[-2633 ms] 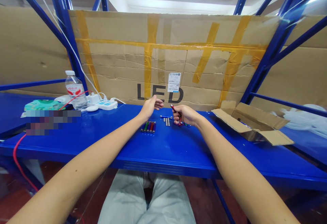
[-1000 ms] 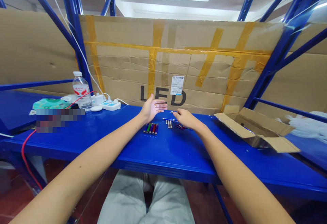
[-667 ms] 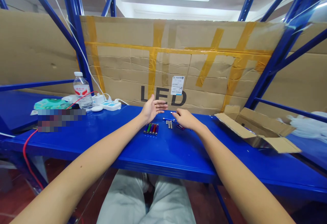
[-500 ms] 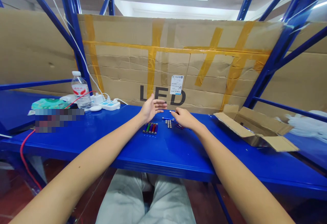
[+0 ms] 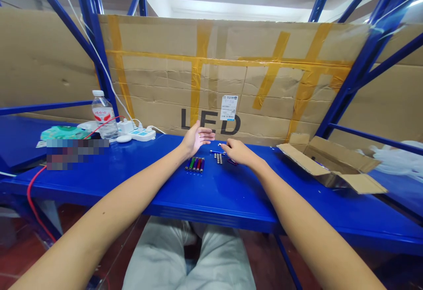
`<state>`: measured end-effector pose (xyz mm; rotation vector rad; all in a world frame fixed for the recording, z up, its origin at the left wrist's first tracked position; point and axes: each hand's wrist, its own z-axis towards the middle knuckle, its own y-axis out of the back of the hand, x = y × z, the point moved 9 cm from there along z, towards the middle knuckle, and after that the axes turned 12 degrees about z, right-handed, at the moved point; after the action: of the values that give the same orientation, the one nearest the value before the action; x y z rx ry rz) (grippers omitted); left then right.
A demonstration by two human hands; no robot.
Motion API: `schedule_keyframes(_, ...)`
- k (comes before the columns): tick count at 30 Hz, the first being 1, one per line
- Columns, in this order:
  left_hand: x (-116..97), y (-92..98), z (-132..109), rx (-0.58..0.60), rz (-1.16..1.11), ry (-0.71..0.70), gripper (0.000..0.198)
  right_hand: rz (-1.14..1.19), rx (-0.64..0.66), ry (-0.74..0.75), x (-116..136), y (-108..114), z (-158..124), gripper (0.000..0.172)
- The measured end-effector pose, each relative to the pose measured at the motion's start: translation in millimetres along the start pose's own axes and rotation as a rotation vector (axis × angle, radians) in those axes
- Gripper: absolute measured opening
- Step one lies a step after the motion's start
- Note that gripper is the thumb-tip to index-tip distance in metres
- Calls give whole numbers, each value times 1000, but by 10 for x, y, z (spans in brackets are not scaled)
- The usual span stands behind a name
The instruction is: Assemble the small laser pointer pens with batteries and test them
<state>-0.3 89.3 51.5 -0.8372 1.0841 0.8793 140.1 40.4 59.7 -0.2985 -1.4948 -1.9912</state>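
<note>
In the head view, the left hand (image 5: 198, 139) hangs open, fingers extended, above and just beyond the row of coloured tubes (image 5: 194, 165) on the table (image 5: 218, 197). The right hand's (image 5: 236, 151) fingers curl in near a small pale piece (image 5: 220, 145); whether they grip it, I cannot tell. Beside them lie a blue tube (image 5: 216, 152) and silver discs (image 5: 219, 159).

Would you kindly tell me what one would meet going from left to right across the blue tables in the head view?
Green packet, bottle, white power strip, row of coloured tubes, small silver pieces, right hand, open cardboard box.
</note>
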Motion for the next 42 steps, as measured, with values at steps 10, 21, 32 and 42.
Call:
schedule_keyframes(10, 10, 2, 6, -6, -16, -2, 66, 8, 12, -5, -42, -16, 15, 32)
schedule_keyframes(21, 33, 16, 9, -11, -16, 10, 63, 23, 12, -7, -66, -23, 9, 29)
schedule_keyframes(32, 24, 19, -7, -23, -14, 32, 63, 69, 26, 31, 31, -17, -11, 24)
schedule_keyframes(42, 34, 44, 10, -27, -2, 34, 63, 87, -11, 76, 1, 1, 17, 24)
